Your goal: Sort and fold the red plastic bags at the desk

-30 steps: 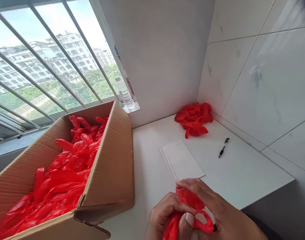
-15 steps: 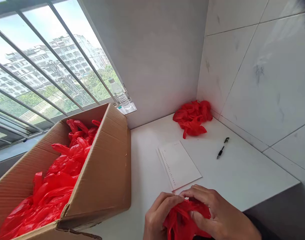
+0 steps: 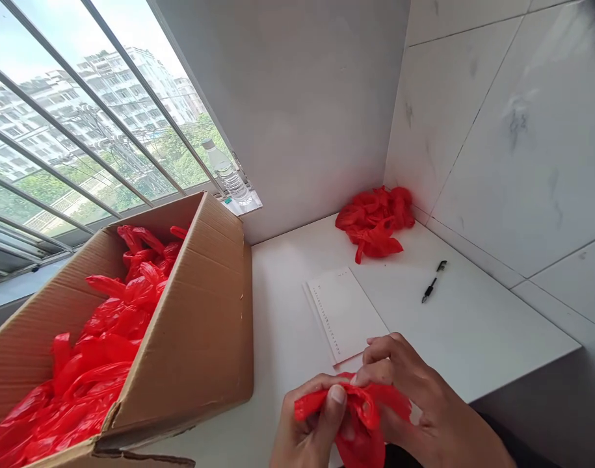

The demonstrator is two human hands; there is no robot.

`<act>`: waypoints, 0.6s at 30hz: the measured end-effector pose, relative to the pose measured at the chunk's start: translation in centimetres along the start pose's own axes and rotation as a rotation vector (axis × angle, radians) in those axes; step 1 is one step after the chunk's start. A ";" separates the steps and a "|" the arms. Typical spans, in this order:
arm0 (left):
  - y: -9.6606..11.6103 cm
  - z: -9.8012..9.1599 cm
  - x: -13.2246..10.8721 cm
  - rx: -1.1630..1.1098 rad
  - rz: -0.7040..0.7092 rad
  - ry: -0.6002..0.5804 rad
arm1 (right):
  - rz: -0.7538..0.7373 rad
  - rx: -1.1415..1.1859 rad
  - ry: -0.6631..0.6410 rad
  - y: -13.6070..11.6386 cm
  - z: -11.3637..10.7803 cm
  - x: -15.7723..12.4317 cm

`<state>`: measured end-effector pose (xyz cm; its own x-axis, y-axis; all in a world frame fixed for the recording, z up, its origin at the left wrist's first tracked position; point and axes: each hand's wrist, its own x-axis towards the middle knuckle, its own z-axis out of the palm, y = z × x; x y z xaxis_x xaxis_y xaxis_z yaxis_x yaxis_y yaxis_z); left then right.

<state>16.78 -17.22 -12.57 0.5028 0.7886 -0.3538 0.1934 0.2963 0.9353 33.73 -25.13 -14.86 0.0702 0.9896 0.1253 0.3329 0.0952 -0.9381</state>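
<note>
Both my hands work a crumpled red plastic bag point(image 3: 360, 416) just above the near edge of the white counter point(image 3: 473, 331). My left hand point(image 3: 309, 432) pinches its left end between thumb and fingers. My right hand point(image 3: 414, 403) grips the bag's right side with its fingers curled over the top. A large cardboard box point(image 3: 204, 312) filled with more red bags point(image 3: 92, 351) stands open to my left. A small heap of red bags point(image 3: 375, 224) lies in the far corner of the counter.
A white notepad point(image 3: 343, 312) lies just beyond my hands, and a black pen point(image 3: 432, 286) rests to its right. A clear water bottle point(image 3: 224, 172) stands on the sill by the barred window point(image 3: 82, 130). Tiled walls close off the back and right.
My hands have pulled the bunched bag apart a little, and my left thumb now shows on top of it. The view has shifted slightly to the right.
</note>
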 end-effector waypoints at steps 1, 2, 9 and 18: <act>-0.2 0.0 0.0 -0.033 -0.004 0.001 | -0.027 -0.018 0.016 -0.1 0.1 -0.1; -0.3 -0.1 0.1 -0.069 -0.006 -0.001 | -0.051 -0.041 0.026 -0.2 0.1 -0.2; -1.4 -1.4 0.0 -0.106 -0.009 -0.005 | -0.062 -0.009 0.071 -0.2 1.2 -0.3; -1.6 -1.9 -0.2 -0.131 -0.035 -0.107 | -0.203 -0.018 0.066 -0.4 1.7 -0.4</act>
<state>14.81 -16.83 -14.01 0.5858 0.7171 -0.3777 0.1045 0.3954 0.9126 31.94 -25.40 -15.12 0.0614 0.9412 0.3323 0.3632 0.2890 -0.8858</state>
